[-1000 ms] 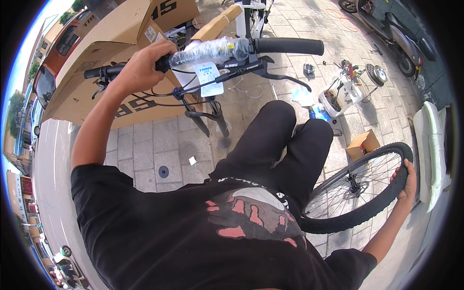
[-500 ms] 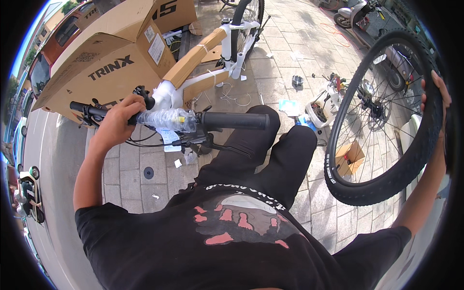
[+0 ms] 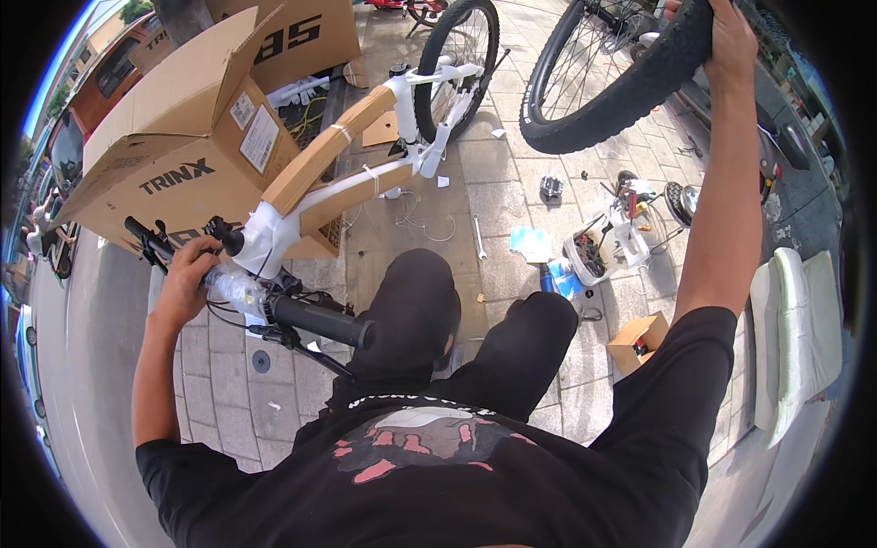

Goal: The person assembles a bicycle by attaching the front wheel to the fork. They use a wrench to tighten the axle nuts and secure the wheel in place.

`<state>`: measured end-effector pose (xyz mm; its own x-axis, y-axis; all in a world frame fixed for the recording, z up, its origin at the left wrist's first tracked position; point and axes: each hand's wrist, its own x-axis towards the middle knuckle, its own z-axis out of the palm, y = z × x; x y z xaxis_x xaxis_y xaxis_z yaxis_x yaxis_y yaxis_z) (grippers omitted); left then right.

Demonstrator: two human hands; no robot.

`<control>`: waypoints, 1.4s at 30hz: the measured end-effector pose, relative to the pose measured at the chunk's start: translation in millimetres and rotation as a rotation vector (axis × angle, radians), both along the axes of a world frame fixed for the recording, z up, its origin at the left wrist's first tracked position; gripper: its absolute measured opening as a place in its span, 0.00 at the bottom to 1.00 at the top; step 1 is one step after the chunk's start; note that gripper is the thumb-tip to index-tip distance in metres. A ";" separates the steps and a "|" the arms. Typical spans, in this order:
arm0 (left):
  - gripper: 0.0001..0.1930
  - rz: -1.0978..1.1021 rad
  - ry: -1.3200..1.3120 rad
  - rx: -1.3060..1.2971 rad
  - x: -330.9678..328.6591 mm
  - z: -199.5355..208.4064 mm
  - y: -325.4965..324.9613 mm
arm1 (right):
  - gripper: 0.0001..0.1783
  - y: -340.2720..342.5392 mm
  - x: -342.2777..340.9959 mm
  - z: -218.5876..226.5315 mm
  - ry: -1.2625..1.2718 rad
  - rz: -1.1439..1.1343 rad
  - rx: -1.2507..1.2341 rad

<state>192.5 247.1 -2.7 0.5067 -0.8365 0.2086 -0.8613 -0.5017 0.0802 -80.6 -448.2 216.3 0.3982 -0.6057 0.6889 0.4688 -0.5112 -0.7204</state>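
Sunlit stone paving (image 3: 219, 402), where a white plastic tub (image 3: 632, 243) stands, borders a roadway (image 3: 100, 365). The left hand (image 3: 188, 276) grips a bicycle handlebar (image 3: 320, 321) near a large cardboard box (image 3: 174, 196); the right hand (image 3: 731, 47) clasps a knobbly-tyred wheel (image 3: 621, 116) above the paving.

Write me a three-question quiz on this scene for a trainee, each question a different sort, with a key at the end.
1. True or false: the left hand is on the handlebar.

2. Fill in the blank: just left of the light-blue sheet, a silver ____ lies on the paving.

3. Choose one. The raised right hand holds:
A) the handlebar
B) a loose wheel
C) the light-blue sheet

Key: 1. True. 2. Spanner. 3. B.
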 end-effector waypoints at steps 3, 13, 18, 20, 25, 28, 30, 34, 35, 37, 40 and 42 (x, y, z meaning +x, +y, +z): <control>0.25 0.068 0.029 -0.032 13.8 -8.1 1.1 | 0.18 1.7 53.5 -20.0 -0.083 -0.029 -0.108; 0.20 0.290 -0.043 0.070 0.2 -1.4 -5.7 | 0.23 -138.4 233.4 -188.4 0.040 0.044 0.008; 0.21 0.290 -0.042 0.027 1.9 -7.5 -22.0 | 0.29 -154.0 279.8 -359.9 0.337 -0.178 0.036; 0.21 0.324 0.005 0.010 5.2 -6.4 -32.6 | 0.30 -154.9 264.0 -403.2 0.519 -0.237 0.149; 0.22 0.354 -0.014 0.014 9.3 -10.6 -37.7 | 0.23 -115.6 238.4 -342.5 0.348 -0.244 0.134; 0.21 0.306 0.007 0.008 16.1 -11.6 -30.0 | 0.20 -87.7 204.6 -310.8 0.283 -0.271 0.099; 0.20 0.278 -0.019 0.023 16.2 -4.9 -31.8 | 0.18 -56.2 177.1 -310.0 0.263 -0.221 0.126; 0.22 0.308 -0.036 0.003 11.9 -8.7 -26.5 | 0.15 22.4 96.9 -308.7 0.364 -0.148 0.295; 0.23 0.270 -0.069 -0.027 14.4 -17.1 -24.5 | 0.15 40.7 80.3 -311.1 0.414 -0.146 0.329; 0.24 0.238 -0.094 -0.045 14.0 -18.0 -20.2 | 0.16 58.8 38.7 -328.4 0.529 -0.156 0.437; 0.25 0.095 -0.167 -0.108 11.4 -18.8 -19.3 | 0.16 89.0 -12.6 -326.7 0.555 -0.186 0.523; 0.23 0.090 -0.206 -0.139 10.0 -25.7 -13.7 | 0.17 118.6 -9.4 -308.1 0.583 -0.199 0.555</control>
